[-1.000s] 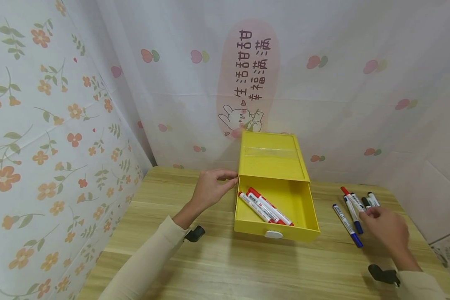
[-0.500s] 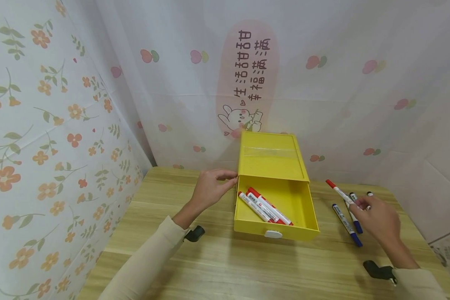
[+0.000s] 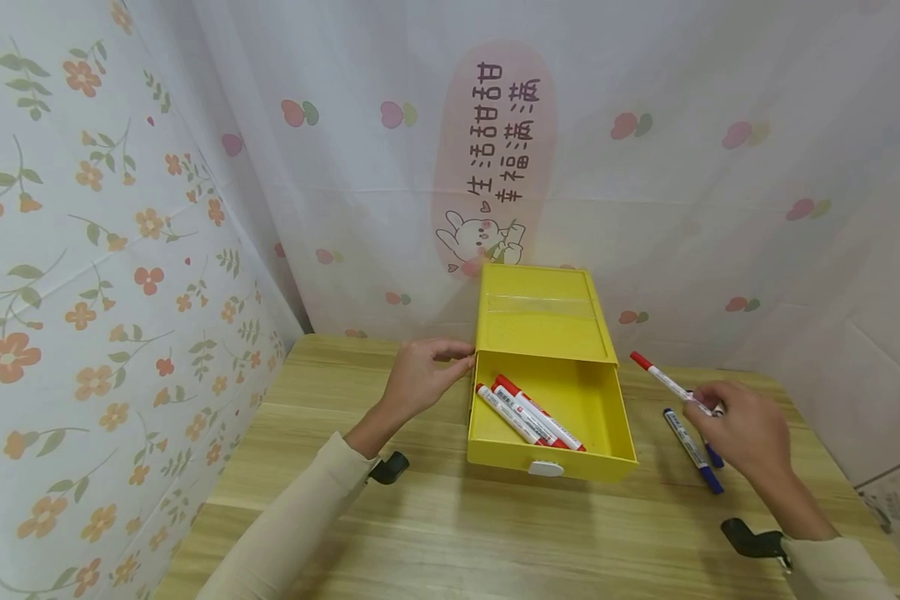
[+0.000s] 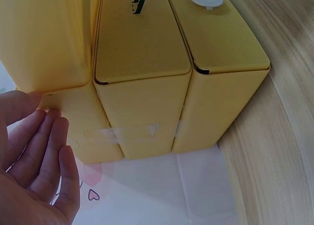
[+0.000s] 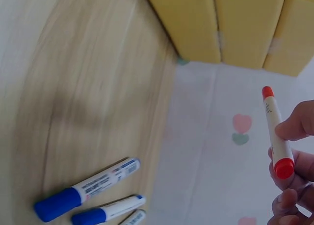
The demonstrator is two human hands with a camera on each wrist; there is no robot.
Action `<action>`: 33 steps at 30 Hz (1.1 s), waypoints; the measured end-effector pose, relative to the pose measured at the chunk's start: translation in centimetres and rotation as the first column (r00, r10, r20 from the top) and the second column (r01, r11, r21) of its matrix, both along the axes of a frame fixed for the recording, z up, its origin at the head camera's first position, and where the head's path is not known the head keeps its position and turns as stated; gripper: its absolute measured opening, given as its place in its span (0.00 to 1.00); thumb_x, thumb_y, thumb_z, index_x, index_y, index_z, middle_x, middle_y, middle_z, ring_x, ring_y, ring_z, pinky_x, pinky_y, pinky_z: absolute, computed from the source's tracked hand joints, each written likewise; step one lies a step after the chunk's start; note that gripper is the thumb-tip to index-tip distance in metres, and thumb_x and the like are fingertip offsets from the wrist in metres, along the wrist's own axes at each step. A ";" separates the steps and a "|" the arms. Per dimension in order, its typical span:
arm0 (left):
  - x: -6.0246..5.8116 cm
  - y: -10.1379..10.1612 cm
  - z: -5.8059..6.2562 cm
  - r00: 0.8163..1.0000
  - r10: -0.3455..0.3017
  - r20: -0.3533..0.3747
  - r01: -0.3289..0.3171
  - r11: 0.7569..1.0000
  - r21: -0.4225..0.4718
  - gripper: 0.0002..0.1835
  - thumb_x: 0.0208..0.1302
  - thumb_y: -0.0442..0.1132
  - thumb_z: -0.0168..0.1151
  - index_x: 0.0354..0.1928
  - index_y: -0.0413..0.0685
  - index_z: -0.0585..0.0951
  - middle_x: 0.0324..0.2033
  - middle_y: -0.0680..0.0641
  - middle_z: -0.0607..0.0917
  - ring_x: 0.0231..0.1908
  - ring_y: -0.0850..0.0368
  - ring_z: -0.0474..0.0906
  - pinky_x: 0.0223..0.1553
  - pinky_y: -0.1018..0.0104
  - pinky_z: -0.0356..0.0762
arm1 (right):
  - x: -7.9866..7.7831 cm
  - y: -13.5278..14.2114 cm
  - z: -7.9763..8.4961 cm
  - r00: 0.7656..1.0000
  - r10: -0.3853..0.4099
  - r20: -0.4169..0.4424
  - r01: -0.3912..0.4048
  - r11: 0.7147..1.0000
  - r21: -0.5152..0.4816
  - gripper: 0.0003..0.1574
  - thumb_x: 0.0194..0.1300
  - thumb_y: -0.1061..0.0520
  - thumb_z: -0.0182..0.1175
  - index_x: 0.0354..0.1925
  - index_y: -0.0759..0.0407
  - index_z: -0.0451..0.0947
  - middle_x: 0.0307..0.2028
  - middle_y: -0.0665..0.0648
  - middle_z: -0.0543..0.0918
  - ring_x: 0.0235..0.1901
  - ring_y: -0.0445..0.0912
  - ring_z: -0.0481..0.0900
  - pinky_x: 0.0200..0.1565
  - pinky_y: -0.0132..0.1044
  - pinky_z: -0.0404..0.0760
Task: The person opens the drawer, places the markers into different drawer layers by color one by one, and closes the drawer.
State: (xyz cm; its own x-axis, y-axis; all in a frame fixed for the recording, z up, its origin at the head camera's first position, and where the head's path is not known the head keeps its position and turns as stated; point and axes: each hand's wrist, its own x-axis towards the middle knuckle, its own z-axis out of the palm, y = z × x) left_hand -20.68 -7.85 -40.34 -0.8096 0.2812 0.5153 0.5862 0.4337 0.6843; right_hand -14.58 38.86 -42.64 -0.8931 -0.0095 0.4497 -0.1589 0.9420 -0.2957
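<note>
A yellow drawer box (image 3: 543, 333) stands against the back curtain with its top drawer (image 3: 598, 408) pulled out. Several red-capped markers (image 3: 532, 417) lie slanted in that drawer. My left hand (image 3: 423, 375) touches the box's left side near the drawer's opening, its fingertips right at the seam in the left wrist view. Right of the box, my right hand (image 3: 750, 429) pinches a red marker (image 5: 277, 127) between thumb and fingers, its red end aimed toward the box. A blue marker (image 3: 692, 450) lies on the table just left of this hand; another is partly hidden below it.
Three stacked yellow drawer fronts (image 4: 142, 38) show in the left wrist view, with clear tape along the side. White patterned curtains (image 3: 375, 167) hang behind and at the left. The wooden tabletop (image 3: 450, 533) runs in front of the box.
My right hand has lifted the red marker off the group on the table and carried it left toward the box. My left hand has stayed in place.
</note>
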 end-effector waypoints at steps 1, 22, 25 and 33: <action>0.0 0.0 0.0 1.000 0.000 0.001 0.000 1.000 0.000 0.10 0.71 0.36 0.77 0.50 0.40 0.94 0.45 0.45 0.95 0.46 0.45 0.93 0.47 0.52 0.92 | 0.1 -0.2 0.2 1.000 0.004 -0.004 -0.004 1.000 0.004 0.12 0.64 0.55 0.69 0.37 0.65 0.89 0.32 0.57 0.85 0.26 0.47 0.75 0.25 0.39 0.67; -0.1 0.0 -0.1 1.000 0.006 0.008 -0.006 1.000 -0.003 0.10 0.71 0.35 0.77 0.50 0.40 0.94 0.45 0.45 0.95 0.46 0.46 0.93 0.48 0.53 0.91 | 1.1 -3.5 4.5 0.983 0.106 -0.147 -0.101 0.994 0.042 0.08 0.59 0.55 0.68 0.29 0.59 0.85 0.28 0.51 0.81 0.23 0.39 0.66 0.20 0.36 0.65; -0.1 0.0 -0.1 1.000 0.004 0.008 -0.004 1.000 -0.003 0.10 0.70 0.35 0.77 0.50 0.39 0.94 0.45 0.45 0.95 0.46 0.46 0.93 0.48 0.52 0.91 | 1.3 -3.9 5.1 0.980 0.116 -0.162 -0.109 0.993 0.049 0.09 0.60 0.55 0.67 0.30 0.61 0.85 0.28 0.53 0.81 0.23 0.41 0.68 0.19 0.35 0.65; 0.0 0.0 0.0 1.000 0.009 0.012 -0.009 1.000 -0.011 0.10 0.71 0.36 0.77 0.50 0.40 0.94 0.45 0.45 0.95 0.46 0.46 0.93 0.48 0.53 0.91 | 1.9 -5.1 7.1 0.970 0.138 -0.201 -0.122 0.989 0.089 0.12 0.60 0.54 0.67 0.31 0.63 0.84 0.28 0.53 0.80 0.23 0.44 0.68 0.20 0.36 0.67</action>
State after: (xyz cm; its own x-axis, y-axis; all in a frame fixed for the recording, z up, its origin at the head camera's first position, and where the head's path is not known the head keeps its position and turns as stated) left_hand -20.70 -7.85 -40.30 -0.8184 0.2793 0.5022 0.5738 0.4460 0.6869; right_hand -12.65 33.72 -35.55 -0.7701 -0.1601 0.6175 -0.3315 0.9274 -0.1730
